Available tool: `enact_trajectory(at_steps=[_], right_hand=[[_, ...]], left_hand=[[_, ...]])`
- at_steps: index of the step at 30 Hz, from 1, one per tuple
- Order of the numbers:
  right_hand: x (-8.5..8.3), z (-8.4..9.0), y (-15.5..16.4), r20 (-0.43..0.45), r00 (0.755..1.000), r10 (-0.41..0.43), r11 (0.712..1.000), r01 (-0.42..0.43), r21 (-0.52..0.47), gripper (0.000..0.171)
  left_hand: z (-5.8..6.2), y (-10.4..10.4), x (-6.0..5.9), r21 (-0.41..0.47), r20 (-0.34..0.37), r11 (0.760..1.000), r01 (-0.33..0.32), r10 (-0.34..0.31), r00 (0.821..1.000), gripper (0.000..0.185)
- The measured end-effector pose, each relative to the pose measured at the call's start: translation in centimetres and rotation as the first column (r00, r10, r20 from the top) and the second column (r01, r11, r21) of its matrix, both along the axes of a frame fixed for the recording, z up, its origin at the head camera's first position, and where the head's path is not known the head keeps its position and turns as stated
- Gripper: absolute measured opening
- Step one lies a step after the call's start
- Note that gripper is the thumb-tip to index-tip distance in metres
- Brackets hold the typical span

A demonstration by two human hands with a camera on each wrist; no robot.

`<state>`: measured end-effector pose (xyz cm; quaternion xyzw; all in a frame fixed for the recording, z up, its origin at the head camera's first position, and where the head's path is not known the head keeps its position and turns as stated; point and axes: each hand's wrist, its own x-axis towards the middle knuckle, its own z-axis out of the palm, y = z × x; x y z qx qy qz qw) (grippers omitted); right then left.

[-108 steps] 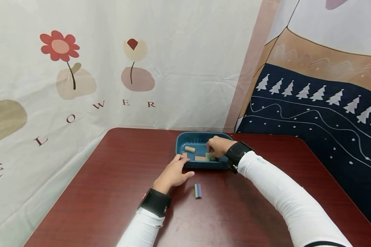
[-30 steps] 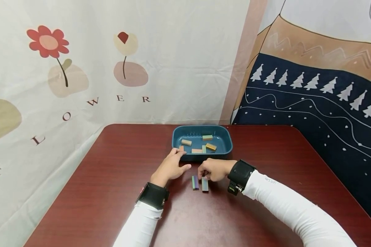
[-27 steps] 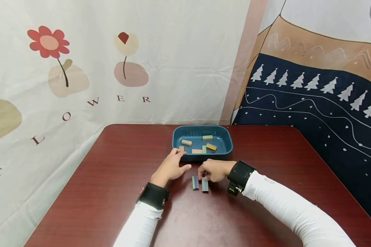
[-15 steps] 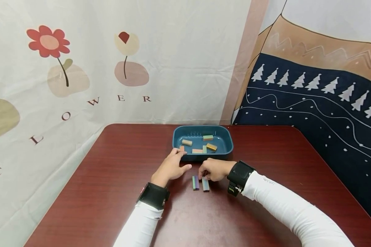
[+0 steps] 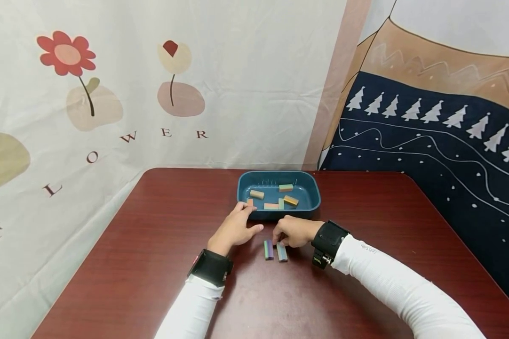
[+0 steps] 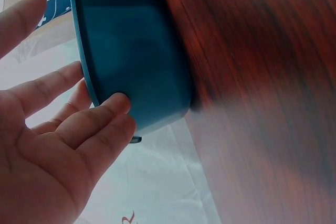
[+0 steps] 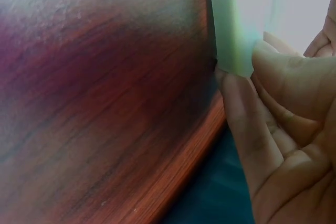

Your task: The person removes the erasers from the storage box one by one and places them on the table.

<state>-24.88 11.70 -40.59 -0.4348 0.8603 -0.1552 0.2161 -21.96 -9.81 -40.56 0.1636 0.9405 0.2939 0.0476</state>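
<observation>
My left hand rests at the front left rim of a dark teal tray. In the left wrist view its fingers lie loosely extended on both sides of the rim, the thumb apart. My right hand pinches the far end of a small grey-blue block just in front of the tray; close up, the block looks pale green and white, between thumb and fingers. Just left of it, nearly parallel across a narrow gap, lies a green and purple block.
Inside the tray lie several more small blocks, among them a tan block, a yellow block and a green-topped block. The tray stands near the back edge of a red-brown table. A printed cloth hangs behind.
My right hand has come out of the tray to the table with the grey-blue block. Since then the block has turned slightly. My left hand has stayed at the tray's rim.
</observation>
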Motion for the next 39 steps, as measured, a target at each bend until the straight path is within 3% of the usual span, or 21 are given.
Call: enact_trajectory(at_steps=[13, 23, 39], right_hand=[[-0.4, 0.1, 0.1, -0.021, 1.0, 0.0, 1.0, 0.0, -0.018, 0.013], [-0.2, 1.5, -0.1, -0.043, 0.999, 0.019, 0.997, -0.022, -0.073, 0.008], [-1.6, 4.9, -0.4, -0.168, 0.985, 0.03, 0.992, -0.05, -0.118, 0.008]], left_hand=[[0.0, 0.0, -0.1, 0.001, -0.004, 1.0, 0.0, 0.0, 1.0, 0.06], [-0.2, -0.1, 0.0, 0.002, 0.0, 1.0, -0.007, 0.007, 1.0, 0.06], [-0.2, -0.1, -0.1, -0.003, -0.022, 1.0, 0.007, -0.007, 1.0, 0.059]])
